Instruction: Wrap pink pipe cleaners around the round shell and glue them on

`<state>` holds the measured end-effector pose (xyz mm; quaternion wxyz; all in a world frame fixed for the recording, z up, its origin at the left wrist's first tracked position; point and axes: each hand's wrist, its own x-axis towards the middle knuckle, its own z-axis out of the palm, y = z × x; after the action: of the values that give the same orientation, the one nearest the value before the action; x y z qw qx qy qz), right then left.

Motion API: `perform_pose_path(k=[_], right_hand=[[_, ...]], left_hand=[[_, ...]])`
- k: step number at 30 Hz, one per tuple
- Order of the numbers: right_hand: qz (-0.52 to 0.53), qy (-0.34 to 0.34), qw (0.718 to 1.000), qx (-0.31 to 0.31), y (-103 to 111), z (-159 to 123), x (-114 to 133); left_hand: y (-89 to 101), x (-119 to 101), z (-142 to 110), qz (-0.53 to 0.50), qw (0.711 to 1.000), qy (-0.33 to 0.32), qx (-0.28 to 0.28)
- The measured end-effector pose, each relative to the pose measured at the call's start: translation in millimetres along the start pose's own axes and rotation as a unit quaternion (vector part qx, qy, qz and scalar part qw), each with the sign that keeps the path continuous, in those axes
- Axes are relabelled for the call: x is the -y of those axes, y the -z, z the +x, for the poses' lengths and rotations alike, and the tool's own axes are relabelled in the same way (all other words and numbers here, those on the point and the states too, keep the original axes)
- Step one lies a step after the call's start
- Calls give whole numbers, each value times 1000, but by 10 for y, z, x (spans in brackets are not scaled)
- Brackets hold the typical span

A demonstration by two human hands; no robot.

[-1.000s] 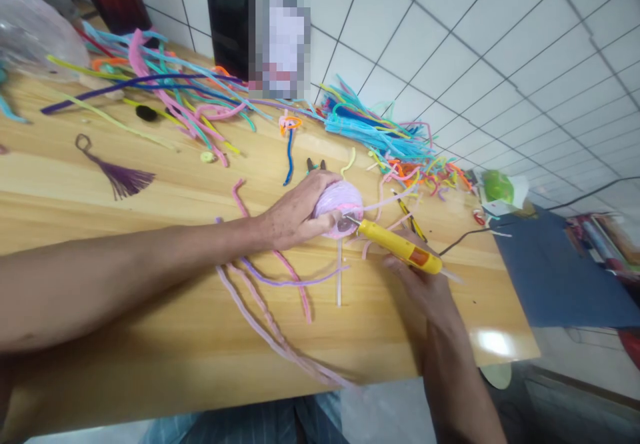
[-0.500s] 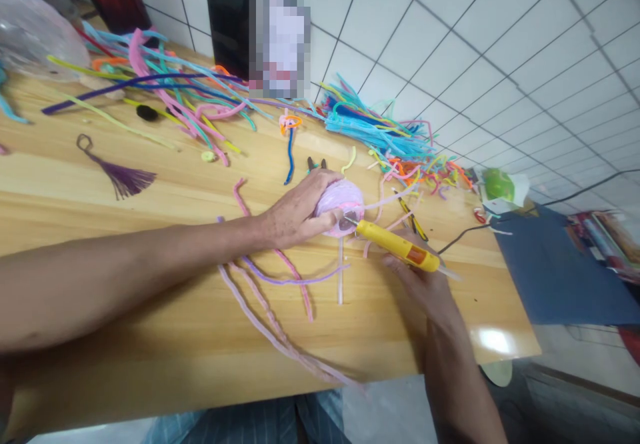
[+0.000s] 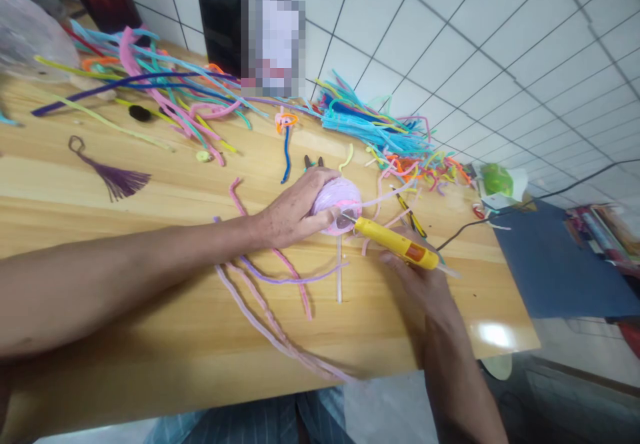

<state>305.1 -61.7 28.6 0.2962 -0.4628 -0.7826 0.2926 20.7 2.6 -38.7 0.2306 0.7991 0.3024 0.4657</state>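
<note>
My left hand (image 3: 295, 209) is wrapped round a lilac ball of coiled pipe cleaner (image 3: 334, 194), with a pink band and a dark opening facing right. In my right hand (image 3: 417, 274) is a yellow hot glue gun (image 3: 397, 242), its metal nozzle at the ball's opening; a clear glue stick pokes from its rear. One lilac pipe cleaner end (image 3: 383, 197) sticks out from the ball to the right. Below the ball lies a clear glue stick (image 3: 339, 277). Pink and purple pipe cleaners (image 3: 293, 279) are spread beside my left forearm.
Bundled blue pipe cleaners (image 3: 375, 131) lie along the tiled wall, with a loose colourful heap (image 3: 175, 87) to the left. A purple tassel (image 3: 117, 177) is at the left. Past the ball are a yellow-black cutter (image 3: 409, 212) and a black cable (image 3: 465, 231).
The view has shifted slightly, so the table things sit a little further left. Both hands keep their hold, and the glue gun's nozzle stays at the ball's opening.
</note>
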Motion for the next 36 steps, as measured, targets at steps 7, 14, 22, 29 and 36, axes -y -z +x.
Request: perform_pose_path(k=[7,14,22,29,36], right_hand=[[-6,37,999,-9,-24,19,-44],[-16,25,999,-13,-23,-11,-66],[-23,27,999,-23,-24,-12,-71],[-25,24,999,-25,-30,-13,-72],[-31,30,999,-23,-25,-19,-82]], left_hand=[[0,9,-7,-1,1000,-4,-2],[-5,2,-3,-1,1000,2,-3],[-1,5,-11,12,1000,-8,-2],[13,-6,-8,14,1000,-2,6],[9,9,-13,11,1000,0,9]])
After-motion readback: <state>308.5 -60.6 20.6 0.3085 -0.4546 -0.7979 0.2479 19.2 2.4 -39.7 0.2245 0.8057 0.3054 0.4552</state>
